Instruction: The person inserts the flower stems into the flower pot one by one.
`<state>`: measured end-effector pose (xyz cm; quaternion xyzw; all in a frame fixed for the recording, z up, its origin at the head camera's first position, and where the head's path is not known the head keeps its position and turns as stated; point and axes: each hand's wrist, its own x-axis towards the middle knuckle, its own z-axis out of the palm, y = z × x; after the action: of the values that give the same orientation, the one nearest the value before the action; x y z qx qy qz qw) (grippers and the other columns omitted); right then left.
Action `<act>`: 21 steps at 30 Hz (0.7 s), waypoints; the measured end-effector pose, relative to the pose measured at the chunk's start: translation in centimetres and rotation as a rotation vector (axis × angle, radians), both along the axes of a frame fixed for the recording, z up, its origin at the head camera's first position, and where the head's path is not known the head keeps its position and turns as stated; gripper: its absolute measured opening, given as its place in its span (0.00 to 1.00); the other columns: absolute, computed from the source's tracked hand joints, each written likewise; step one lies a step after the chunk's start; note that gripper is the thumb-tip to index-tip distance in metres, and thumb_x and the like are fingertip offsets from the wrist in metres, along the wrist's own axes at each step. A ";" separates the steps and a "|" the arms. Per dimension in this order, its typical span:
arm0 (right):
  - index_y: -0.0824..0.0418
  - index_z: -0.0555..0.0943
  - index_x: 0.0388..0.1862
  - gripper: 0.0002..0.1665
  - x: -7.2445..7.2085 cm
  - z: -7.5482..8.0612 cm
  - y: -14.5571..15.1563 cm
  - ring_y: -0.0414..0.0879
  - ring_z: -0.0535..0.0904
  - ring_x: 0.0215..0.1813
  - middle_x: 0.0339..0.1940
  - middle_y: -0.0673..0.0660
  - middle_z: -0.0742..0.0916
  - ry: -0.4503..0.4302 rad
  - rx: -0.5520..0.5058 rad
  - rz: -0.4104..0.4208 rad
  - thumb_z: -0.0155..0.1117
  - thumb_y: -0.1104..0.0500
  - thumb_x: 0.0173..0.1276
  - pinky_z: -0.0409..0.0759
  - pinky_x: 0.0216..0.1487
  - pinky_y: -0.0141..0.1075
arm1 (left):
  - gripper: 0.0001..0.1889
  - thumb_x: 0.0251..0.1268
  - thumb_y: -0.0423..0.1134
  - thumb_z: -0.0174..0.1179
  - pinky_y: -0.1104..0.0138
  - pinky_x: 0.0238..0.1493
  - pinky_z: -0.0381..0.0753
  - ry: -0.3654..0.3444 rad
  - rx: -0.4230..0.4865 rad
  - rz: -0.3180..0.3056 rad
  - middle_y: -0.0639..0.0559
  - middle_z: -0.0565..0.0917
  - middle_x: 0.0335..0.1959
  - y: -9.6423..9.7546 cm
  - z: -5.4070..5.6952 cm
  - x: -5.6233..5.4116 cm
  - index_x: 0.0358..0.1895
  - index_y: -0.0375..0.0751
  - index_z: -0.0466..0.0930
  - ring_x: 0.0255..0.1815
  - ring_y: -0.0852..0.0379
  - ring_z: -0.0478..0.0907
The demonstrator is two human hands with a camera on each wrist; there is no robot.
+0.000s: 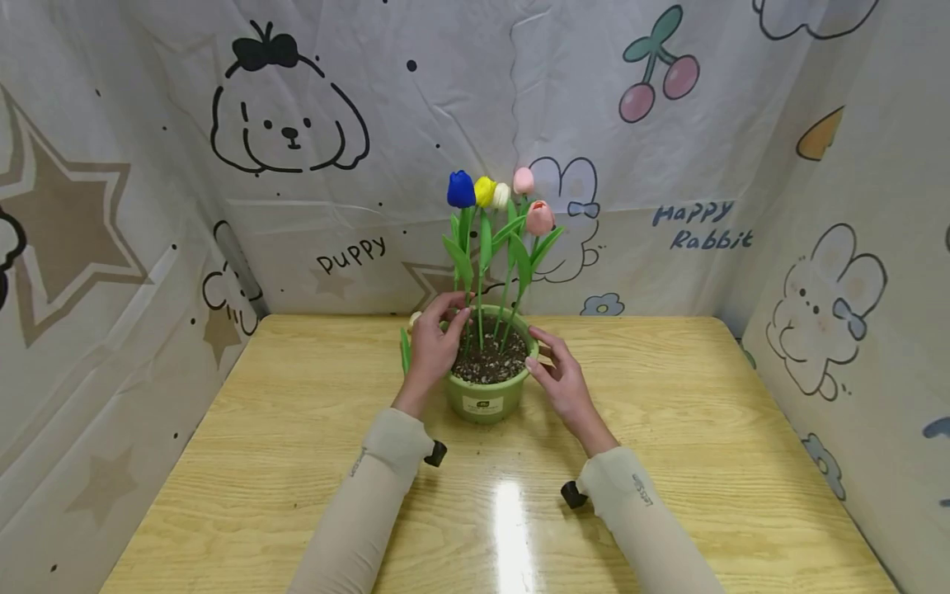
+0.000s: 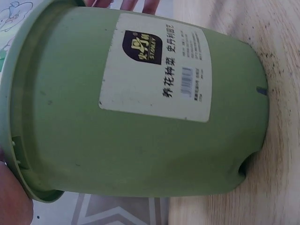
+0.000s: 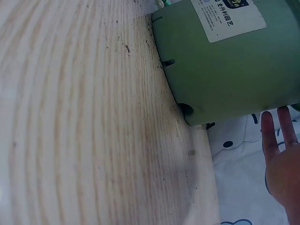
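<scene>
A green flowerpot (image 1: 484, 404) filled with dark soil (image 1: 490, 363) stands upright on the table. Rising from the soil are a blue tulip (image 1: 461, 190), a yellow tulip (image 1: 485, 191), a white tulip (image 1: 501, 195) and two pink tulips (image 1: 540, 218). Over the pot's left rim, my left hand (image 1: 434, 346) pinches the blue tulip's stem low down, its fingertips partly hidden. My right hand (image 1: 562, 384) touches the pot's right rim with extended fingers; in the right wrist view, straight fingers (image 3: 269, 136) lie along the pot's side. The left wrist view shows the pot's label (image 2: 157, 68).
Left of the pot, partly behind my left hand, are a green leaf (image 1: 405, 351) and a pale bloom (image 1: 414, 318). Soil crumbs (image 3: 126, 48) dot the wooden table (image 1: 297, 462). A printed cloth (image 1: 445, 99) hangs behind and along both sides.
</scene>
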<state>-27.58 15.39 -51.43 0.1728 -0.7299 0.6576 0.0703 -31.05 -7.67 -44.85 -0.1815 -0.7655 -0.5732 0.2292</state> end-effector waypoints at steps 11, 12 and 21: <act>0.59 0.67 0.79 0.32 0.0 0.1 -0.1 0.66 0.69 0.73 0.79 0.61 0.69 0.001 -0.011 0.001 0.59 0.64 0.79 0.77 0.62 0.26 | 0.12 0.75 0.31 0.61 0.75 0.29 0.81 -0.012 0.015 0.008 0.39 0.85 0.42 -0.4 -0.3 0.1 0.56 0.32 0.82 0.34 0.39 0.84; 0.59 0.67 0.79 0.32 0.0 0.1 -0.1 0.65 0.69 0.73 0.79 0.61 0.69 0.000 -0.013 0.001 0.59 0.64 0.79 0.77 0.62 0.26 | 0.11 0.75 0.31 0.61 0.74 0.28 0.81 -0.006 0.010 0.010 0.39 0.85 0.41 -0.4 -0.4 0.1 0.56 0.32 0.82 0.34 0.40 0.84; 0.59 0.67 0.79 0.32 0.0 0.1 -0.2 0.64 0.69 0.74 0.79 0.61 0.69 -0.006 -0.008 -0.001 0.59 0.64 0.80 0.76 0.63 0.27 | 0.10 0.75 0.32 0.61 0.69 0.27 0.82 0.045 -0.071 0.044 0.41 0.86 0.42 -0.5 -0.8 0.0 0.55 0.36 0.83 0.34 0.44 0.85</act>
<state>-27.54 15.20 -51.31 0.1703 -0.7277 0.6608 0.0692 -31.05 -8.15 -45.70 -0.1852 -0.7837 -0.5364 0.2525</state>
